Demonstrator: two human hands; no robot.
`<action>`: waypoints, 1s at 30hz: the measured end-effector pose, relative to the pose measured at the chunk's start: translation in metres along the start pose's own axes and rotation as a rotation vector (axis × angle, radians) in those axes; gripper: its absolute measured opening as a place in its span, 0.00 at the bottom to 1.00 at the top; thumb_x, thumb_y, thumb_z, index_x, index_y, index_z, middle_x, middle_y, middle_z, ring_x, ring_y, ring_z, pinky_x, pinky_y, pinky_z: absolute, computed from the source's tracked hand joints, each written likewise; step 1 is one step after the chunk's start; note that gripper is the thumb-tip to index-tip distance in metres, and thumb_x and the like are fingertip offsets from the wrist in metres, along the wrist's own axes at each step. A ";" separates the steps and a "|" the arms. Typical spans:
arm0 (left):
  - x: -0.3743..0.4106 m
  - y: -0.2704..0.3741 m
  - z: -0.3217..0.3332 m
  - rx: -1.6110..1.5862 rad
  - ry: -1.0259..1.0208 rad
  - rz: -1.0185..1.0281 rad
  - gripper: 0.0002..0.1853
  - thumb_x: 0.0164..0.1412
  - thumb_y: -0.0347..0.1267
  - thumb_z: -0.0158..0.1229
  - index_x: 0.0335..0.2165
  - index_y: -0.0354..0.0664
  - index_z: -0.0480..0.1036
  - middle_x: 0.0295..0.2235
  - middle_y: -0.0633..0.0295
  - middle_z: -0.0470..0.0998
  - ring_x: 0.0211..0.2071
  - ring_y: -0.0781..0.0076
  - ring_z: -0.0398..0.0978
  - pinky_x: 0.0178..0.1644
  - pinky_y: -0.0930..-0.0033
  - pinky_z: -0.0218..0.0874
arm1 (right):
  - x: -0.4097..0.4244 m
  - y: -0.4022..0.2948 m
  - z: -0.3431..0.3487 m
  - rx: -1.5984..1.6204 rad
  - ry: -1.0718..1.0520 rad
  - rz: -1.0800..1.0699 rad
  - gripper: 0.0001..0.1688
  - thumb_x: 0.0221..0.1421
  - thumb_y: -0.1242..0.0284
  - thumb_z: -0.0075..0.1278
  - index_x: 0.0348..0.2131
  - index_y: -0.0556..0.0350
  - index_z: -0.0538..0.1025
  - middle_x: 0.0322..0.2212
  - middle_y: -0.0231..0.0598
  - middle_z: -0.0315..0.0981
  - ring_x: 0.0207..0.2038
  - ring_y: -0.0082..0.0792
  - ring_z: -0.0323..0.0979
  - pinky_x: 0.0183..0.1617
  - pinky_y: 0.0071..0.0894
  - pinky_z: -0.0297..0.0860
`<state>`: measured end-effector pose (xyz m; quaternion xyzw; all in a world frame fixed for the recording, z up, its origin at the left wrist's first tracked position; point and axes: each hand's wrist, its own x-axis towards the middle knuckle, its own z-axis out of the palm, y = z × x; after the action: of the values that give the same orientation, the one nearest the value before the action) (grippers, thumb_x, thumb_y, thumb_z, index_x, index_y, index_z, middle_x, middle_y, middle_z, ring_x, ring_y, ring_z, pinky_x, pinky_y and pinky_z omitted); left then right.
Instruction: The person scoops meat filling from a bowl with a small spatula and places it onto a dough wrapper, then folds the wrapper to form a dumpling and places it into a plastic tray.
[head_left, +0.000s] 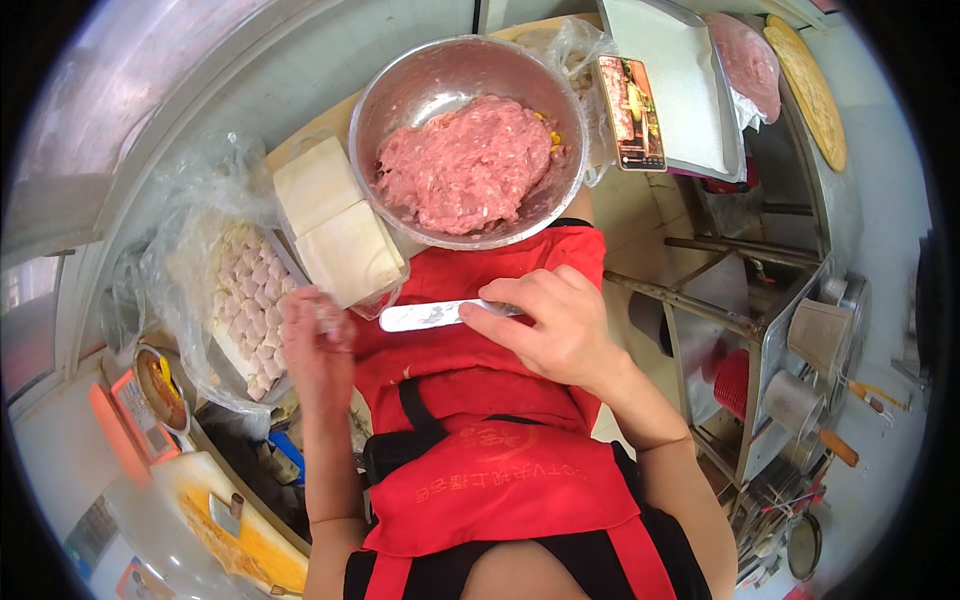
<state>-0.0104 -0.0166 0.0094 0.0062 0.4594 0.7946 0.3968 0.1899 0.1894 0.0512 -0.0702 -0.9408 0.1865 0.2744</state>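
Observation:
My right hand (551, 319) grips a flat metal spatula (424, 316) over the lap of a red apron (450, 375); the blade points left. My left hand (319, 322) is raised beside the tray of dumplings; it is blurred, and a small pale pink thing shows at its fingers. Beyond my hands stands a large steel bowl (480, 241) with pink minced meat (472, 161) inside and a little yellow at its right side. Two stacks of square dough wrappers (349, 255) lie left of the bowl. Many small filled dumplings (251, 300) rest in rows on a tray partly within clear plastic.
A lit phone (632, 112) leans at a metal tray (675, 82) on the right. Nearby are a bag of pink meat (742, 60) and a metal rack (690, 304). A small bowl (161, 390), an orange scale (124, 427) and a board with a cleaver (225, 514) are lower left.

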 end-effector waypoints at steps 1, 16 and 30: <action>0.001 0.011 -0.018 0.032 0.021 0.077 0.11 0.70 0.35 0.48 0.45 0.40 0.66 0.34 0.63 0.68 0.29 0.78 0.64 0.32 0.77 0.59 | 0.000 0.003 -0.001 0.005 0.000 -0.002 0.18 0.44 0.73 0.56 0.39 0.40 0.82 0.34 0.25 0.74 0.28 0.25 0.69 0.28 0.26 0.58; -0.033 0.120 -0.156 0.914 0.665 0.315 0.13 0.66 0.30 0.54 0.46 0.36 0.68 0.31 0.66 0.74 0.29 0.79 0.72 0.34 0.73 0.65 | -0.011 0.035 -0.016 0.119 0.033 0.519 0.13 0.61 0.79 0.51 0.45 0.59 0.78 0.36 0.43 0.74 0.39 0.38 0.73 0.44 0.32 0.69; -0.042 0.090 -0.164 2.101 0.386 0.011 0.18 0.65 0.37 0.50 0.49 0.39 0.73 0.44 0.47 0.76 0.43 0.44 0.75 0.44 0.52 0.66 | -0.015 0.158 -0.040 0.067 0.464 0.781 0.11 0.66 0.75 0.45 0.45 0.63 0.74 0.31 0.38 0.75 0.35 0.28 0.74 0.43 0.28 0.68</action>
<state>-0.0994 -0.1856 -0.0040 0.2213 0.9690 -0.0104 0.1094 0.2283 0.3441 0.0132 -0.4507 -0.7509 0.2855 0.3892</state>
